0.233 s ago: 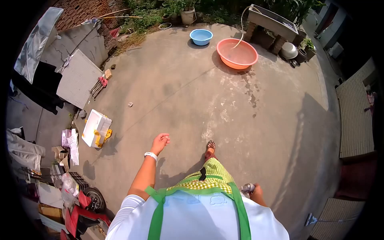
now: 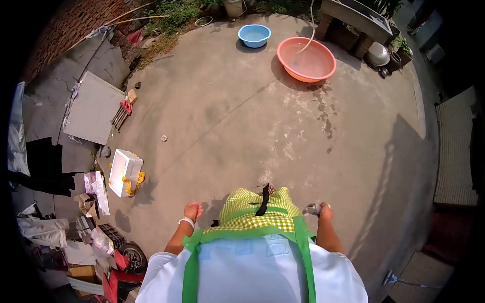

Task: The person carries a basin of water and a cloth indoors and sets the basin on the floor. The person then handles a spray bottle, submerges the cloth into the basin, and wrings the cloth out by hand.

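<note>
My left hand (image 2: 192, 210) hangs beside the checked apron (image 2: 262, 217), with a white band on the wrist and its fingers curled; whether anything is in them is too small to tell. On the other side of the apron, my right hand (image 2: 326, 211) is closed on a small greyish object (image 2: 312, 209) that I cannot make out. Ahead on the concrete stands an orange-pink basin (image 2: 306, 60) with a pale hose (image 2: 309, 43) running into it. A smaller blue basin (image 2: 254, 36) sits to its left.
A white foam box (image 2: 126, 173) with yellow tape lies at the left. Below it are bags, cartons and a red vehicle (image 2: 121, 283). A raised sink (image 2: 353, 20) and metal pots (image 2: 377, 54) stand at the back right. Grey boards (image 2: 93, 108) lean at the left.
My left hand has drawn back and down towards my body. My right hand has moved forward with the small object. The basins sit closer in view, and the forward foot is now mostly hidden by the apron.
</note>
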`<state>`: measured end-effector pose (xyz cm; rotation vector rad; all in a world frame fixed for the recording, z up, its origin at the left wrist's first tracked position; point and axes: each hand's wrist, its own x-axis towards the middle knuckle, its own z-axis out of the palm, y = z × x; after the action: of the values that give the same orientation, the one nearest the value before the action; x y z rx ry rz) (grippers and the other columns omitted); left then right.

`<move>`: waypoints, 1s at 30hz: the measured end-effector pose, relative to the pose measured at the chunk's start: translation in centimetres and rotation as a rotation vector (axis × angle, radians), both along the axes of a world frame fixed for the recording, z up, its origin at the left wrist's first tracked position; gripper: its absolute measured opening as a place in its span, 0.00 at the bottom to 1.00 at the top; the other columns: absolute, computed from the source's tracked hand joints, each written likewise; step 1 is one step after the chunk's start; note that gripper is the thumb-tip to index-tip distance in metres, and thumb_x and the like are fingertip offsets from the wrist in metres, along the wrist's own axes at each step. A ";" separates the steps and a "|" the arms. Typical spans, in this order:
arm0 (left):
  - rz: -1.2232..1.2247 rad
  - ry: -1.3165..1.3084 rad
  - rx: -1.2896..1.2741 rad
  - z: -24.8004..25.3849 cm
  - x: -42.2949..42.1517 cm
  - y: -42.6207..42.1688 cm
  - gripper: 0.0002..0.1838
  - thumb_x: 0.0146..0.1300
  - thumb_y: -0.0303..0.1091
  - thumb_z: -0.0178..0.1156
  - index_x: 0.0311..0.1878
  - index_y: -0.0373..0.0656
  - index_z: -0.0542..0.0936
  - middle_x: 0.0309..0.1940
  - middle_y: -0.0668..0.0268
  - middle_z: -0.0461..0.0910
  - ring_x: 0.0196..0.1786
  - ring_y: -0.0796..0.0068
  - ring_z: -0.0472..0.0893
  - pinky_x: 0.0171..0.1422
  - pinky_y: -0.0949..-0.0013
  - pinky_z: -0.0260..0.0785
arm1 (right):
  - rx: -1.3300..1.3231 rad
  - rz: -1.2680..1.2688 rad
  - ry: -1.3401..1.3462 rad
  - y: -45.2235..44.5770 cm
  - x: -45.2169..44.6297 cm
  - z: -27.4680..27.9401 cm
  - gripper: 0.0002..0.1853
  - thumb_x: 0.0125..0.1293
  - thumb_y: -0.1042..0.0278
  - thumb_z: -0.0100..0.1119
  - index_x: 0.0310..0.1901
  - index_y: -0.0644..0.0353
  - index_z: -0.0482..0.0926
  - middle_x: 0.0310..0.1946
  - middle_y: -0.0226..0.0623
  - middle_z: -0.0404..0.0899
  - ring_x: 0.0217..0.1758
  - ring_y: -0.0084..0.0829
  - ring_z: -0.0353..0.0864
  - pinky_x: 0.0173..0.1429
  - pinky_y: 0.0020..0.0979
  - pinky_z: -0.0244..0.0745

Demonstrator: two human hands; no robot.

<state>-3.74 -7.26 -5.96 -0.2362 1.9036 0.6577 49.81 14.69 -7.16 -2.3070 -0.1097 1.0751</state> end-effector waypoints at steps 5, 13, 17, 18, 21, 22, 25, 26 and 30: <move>0.187 -0.151 -0.419 -1.8 -4.5 -0.1 0.10 0.60 0.30 0.49 0.44 0.39 0.72 0.31 0.62 0.78 0.27 0.73 0.78 0.26 0.75 0.70 | 0.205 0.158 0.040 22.2 -8.8 -5.8 0.15 0.43 0.70 0.61 0.34 0.65 0.71 0.28 0.34 0.74 0.26 0.25 0.73 0.27 0.26 0.69; 0.221 0.038 -0.009 -3.4 -24.7 43.2 0.10 0.60 0.29 0.50 0.44 0.39 0.73 0.31 0.62 0.78 0.27 0.72 0.79 0.26 0.76 0.71 | 0.698 0.167 0.154 53.6 -28.2 4.0 0.14 0.46 0.75 0.58 0.38 0.67 0.76 0.32 0.33 0.78 0.34 0.24 0.75 0.41 0.25 0.69; -0.107 0.150 0.462 1.7 -27.0 73.6 0.12 0.61 0.32 0.50 0.48 0.41 0.72 0.36 0.66 0.76 0.33 0.78 0.77 0.38 0.78 0.70 | 0.750 0.236 0.299 65.8 -33.7 4.6 0.13 0.47 0.77 0.56 0.38 0.68 0.75 0.32 0.33 0.78 0.34 0.24 0.75 0.42 0.24 0.69; -0.129 0.152 0.485 6.0 -27.3 78.7 0.13 0.62 0.31 0.50 0.48 0.40 0.72 0.36 0.65 0.77 0.34 0.79 0.77 0.38 0.79 0.70 | 0.808 0.249 0.362 69.3 -34.9 8.1 0.13 0.48 0.77 0.55 0.38 0.68 0.75 0.33 0.33 0.77 0.34 0.24 0.75 0.43 0.24 0.69; -0.283 0.120 0.632 9.2 -27.0 91.8 0.13 0.62 0.31 0.50 0.49 0.38 0.71 0.38 0.63 0.77 0.35 0.80 0.77 0.39 0.79 0.69 | 0.828 0.250 0.592 77.0 -38.8 11.4 0.12 0.48 0.77 0.52 0.37 0.69 0.74 0.32 0.34 0.77 0.34 0.26 0.75 0.43 0.25 0.70; -0.277 0.124 0.630 10.4 -25.8 93.6 0.13 0.62 0.31 0.50 0.49 0.38 0.71 0.38 0.63 0.77 0.35 0.80 0.77 0.39 0.79 0.69 | 0.825 0.255 0.597 77.9 -39.6 11.7 0.12 0.48 0.77 0.52 0.37 0.69 0.74 0.32 0.34 0.77 0.34 0.26 0.75 0.43 0.25 0.70; -0.428 -0.044 0.685 9.7 -23.6 102.1 0.16 0.61 0.34 0.53 0.52 0.40 0.70 0.42 0.63 0.76 0.41 0.78 0.76 0.45 0.76 0.68 | 0.721 0.382 0.750 85.5 -44.0 10.3 0.10 0.46 0.78 0.52 0.34 0.69 0.76 0.30 0.35 0.78 0.31 0.25 0.76 0.37 0.24 0.71; -0.440 -0.128 0.674 7.0 -22.7 103.7 0.18 0.61 0.36 0.54 0.53 0.41 0.70 0.44 0.63 0.75 0.44 0.77 0.75 0.47 0.74 0.67 | 0.686 0.507 0.834 86.9 -44.8 7.1 0.09 0.47 0.77 0.53 0.32 0.68 0.76 0.28 0.35 0.78 0.30 0.24 0.76 0.35 0.23 0.70; -0.482 -0.116 0.620 6.0 -22.6 112.1 0.22 0.60 0.43 0.55 0.55 0.43 0.68 0.48 0.64 0.73 0.52 0.74 0.71 0.52 0.72 0.64 | 0.553 0.632 1.017 95.6 -53.0 9.6 0.08 0.49 0.76 0.55 0.33 0.67 0.76 0.28 0.34 0.78 0.29 0.23 0.76 0.35 0.24 0.71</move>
<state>-26.37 104.86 0.06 0.5504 1.4787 0.8364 -3.22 110.30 2.40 -1.0512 -0.6516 2.0761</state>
